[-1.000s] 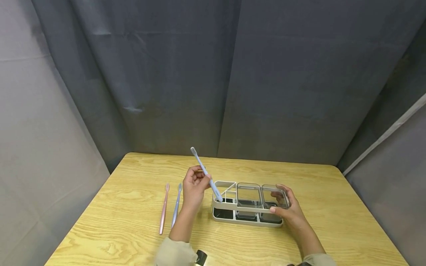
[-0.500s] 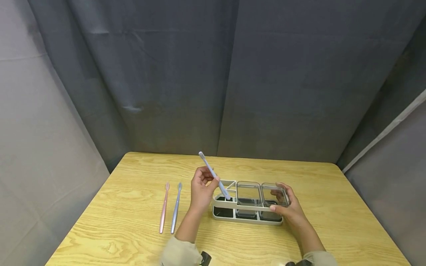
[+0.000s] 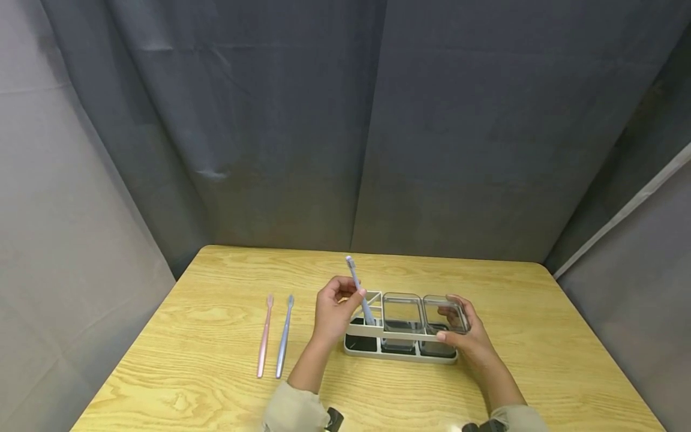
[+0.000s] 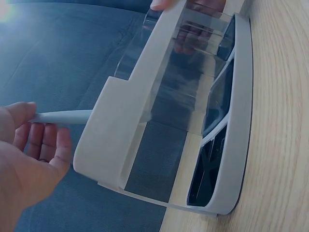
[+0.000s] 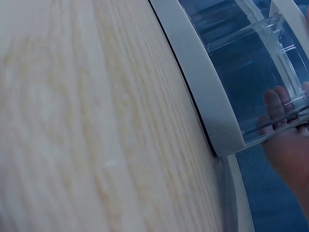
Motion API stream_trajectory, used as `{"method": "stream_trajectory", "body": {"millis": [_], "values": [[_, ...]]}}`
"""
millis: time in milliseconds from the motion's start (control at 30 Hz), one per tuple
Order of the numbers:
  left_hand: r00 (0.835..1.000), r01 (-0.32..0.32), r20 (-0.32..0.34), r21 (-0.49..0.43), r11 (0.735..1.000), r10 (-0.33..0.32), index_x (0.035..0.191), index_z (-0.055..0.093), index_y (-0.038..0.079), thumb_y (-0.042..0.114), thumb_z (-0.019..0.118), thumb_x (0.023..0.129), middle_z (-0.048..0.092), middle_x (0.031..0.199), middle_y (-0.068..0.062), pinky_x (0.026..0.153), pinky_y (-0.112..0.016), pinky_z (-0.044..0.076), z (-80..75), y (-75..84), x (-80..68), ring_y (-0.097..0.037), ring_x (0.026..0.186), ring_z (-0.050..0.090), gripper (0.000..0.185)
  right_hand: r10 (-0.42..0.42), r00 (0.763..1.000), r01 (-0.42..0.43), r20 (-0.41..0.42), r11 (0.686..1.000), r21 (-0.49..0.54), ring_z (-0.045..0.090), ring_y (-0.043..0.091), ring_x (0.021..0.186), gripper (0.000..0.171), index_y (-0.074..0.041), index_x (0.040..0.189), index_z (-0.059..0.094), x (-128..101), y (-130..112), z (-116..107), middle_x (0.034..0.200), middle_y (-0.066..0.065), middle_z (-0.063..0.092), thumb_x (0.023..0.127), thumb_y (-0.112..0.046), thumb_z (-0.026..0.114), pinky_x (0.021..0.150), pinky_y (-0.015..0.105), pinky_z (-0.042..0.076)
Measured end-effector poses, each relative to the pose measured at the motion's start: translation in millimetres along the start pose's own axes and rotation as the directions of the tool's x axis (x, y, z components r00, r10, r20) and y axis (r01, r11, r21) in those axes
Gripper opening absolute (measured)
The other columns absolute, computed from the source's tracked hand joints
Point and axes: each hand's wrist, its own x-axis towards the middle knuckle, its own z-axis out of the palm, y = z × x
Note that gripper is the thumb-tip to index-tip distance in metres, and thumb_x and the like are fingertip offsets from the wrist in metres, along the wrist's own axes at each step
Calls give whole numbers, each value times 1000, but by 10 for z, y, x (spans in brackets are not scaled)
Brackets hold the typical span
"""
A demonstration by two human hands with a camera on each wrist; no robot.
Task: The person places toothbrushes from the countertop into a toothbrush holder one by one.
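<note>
A tilted light-blue toothbrush (image 3: 367, 312) is pinched by the left hand (image 3: 335, 309), its handle end set within the divided left part of a toothbrush organizer (image 3: 399, 358), whose right end is held by the right hand (image 3: 466, 336). Insertion appears to be in hand; straightening, then release, seems called for. Pink (image 3: 264, 339) and metallic-blue (image 3: 284, 339) toothbrushes are laid on the wood-grain surface (image 3: 216, 336), backed by a dark gray curtain (image 3: 270, 150).

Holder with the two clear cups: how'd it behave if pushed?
Probably stiff: the holder has clean, moulded-looking edges with no visible sag. Likely light for its size, since it's mostly open between top rail and base. Pushed low, it should slide sooner than tip: that long base sits flat on the table.
</note>
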Motion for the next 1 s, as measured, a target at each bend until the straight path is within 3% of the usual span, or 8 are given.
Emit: {"method": "stream_trajectory", "body": {"millis": [233,467,533,700,800,1000], "values": [[997,50,53,73,996,-53,97,57,-11,-8,65,81,57,88,-21,67,-21,48,-12,-37,16,-20,79,53,17,11,1000,-11,-1,1000,-7,42,27,117,81,-1,138,26,-8,25,-4,125,28,39,70,11,69,99,20,29],[993,51,97,172,984,-69,95,59,-10,-4,64,83,58,84,-11,68,-22,47,-19,-53,25,-19,77,53,14,14,1000,-14,0,1000,-3,42,26,117,81,-6,138,28,3,57,-13,125,23,40,70,8,70,99,17,29],[992,54,106,191,980,-75,95,60,-9,-4,64,84,58,83,-10,68,-22,47,-18,-48,31,-19,77,53,13,-24,1000,24,14,1000,12,43,24,116,80,-7,138,29,10,107,-34,124,21,42,71,8,69,100,18,28],[988,59,126,212,975,-88,96,60,-10,-6,65,82,59,85,-15,67,-21,47,-9,-15,33,-22,78,54,15,-36,999,36,19,999,6,43,22,116,79,-5,139,28,11,88,-32,124,22,42,72,9,68,100,17,28],[986,74,133,220,973,-105,94,59,-10,-8,65,81,59,86,-19,66,-19,47,-3,7,28,-23,79,54,15,0,1000,0,2,1000,-14,43,24,116,80,-3,138,27,5,23,-6,124,24,41,71,10,68,99,17,29],[978,88,164,236,968,-128,93,59,-11,-10,65,80,59,87,-19,65,-19,47,-4,37,27,-25,78,55,15,-8,1000,8,2,1000,-6,43,26,115,80,-1,138,26,14,36,-18,123,25,41,71,12,67,101,19,29]]}}
